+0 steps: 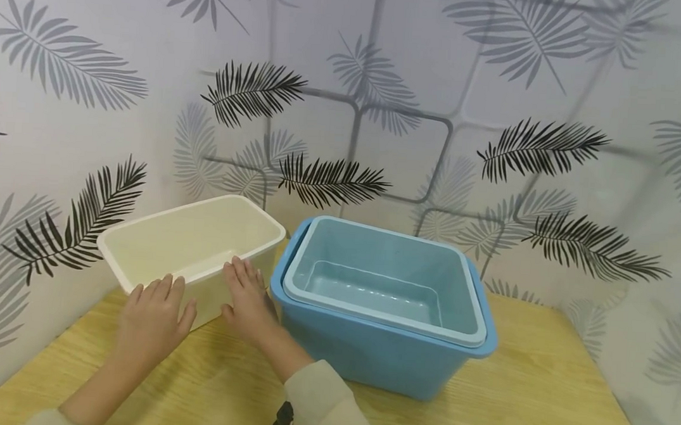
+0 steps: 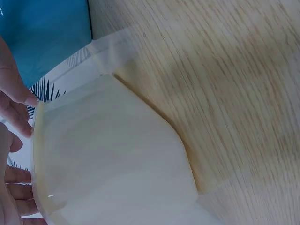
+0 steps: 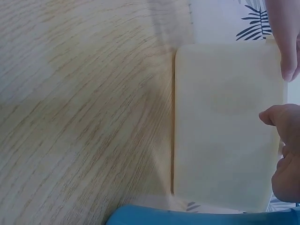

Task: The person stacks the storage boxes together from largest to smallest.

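Observation:
A cream rectangular plastic bin stands on the wooden table at the left, its mouth facing up. My left hand rests its fairly straight fingers on the near rim, toward the left corner. Farther along that rim, my right hand touches it with extended fingers. In the right wrist view my right thumb lies in front of the bin's outer wall; whether it presses there I cannot tell. In the left wrist view, the left fingertips are hidden behind the rim.
Right of the cream bin, a blue bin holds a lighter blue bin nested inside it. Wood-grain table extends to the right. Behind stands a wall with leaf patterns. A small black object shows by the right sleeve.

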### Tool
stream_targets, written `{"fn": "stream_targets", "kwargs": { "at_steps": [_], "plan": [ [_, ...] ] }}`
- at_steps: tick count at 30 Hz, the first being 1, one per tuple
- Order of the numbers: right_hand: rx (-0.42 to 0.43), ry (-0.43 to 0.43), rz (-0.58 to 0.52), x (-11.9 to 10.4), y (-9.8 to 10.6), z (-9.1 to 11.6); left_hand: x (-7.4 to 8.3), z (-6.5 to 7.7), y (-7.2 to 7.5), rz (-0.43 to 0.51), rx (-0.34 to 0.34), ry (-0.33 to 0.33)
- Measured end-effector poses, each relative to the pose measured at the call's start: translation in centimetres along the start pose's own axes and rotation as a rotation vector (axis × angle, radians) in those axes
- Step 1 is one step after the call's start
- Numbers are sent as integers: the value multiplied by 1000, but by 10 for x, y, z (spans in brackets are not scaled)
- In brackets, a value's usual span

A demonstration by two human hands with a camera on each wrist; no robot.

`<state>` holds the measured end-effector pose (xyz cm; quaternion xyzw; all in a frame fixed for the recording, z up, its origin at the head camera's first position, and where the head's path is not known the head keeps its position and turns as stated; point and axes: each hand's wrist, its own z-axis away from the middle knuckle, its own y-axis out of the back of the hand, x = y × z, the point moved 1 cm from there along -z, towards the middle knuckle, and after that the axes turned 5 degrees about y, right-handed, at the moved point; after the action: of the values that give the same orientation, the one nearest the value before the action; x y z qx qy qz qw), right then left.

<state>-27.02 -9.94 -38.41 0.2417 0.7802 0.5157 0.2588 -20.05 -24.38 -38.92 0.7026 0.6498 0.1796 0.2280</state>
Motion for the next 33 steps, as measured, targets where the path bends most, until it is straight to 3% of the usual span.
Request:
{"fn": "stream_targets", "kwargs": {
  "at_steps": [13, 20, 25, 29, 33],
  "plan": [
    [-46, -10, 119, -13, 5, 1, -6, 1, 6, 12, -52, 104],
    [-45, 16, 172, -23, 3, 4, -19, 5, 5, 33, 25, 118],
    [-58, 40, 148, -24, 3, 6, -24, 7, 4, 22, 69, 117],
    [-72, 55, 94, -17, 6, 6, -22, 8, 7, 17, 34, 146],
    [-53, -10, -19, -6, 8, 4, -14, 7, 6, 2, -23, 137]
  ]
}}
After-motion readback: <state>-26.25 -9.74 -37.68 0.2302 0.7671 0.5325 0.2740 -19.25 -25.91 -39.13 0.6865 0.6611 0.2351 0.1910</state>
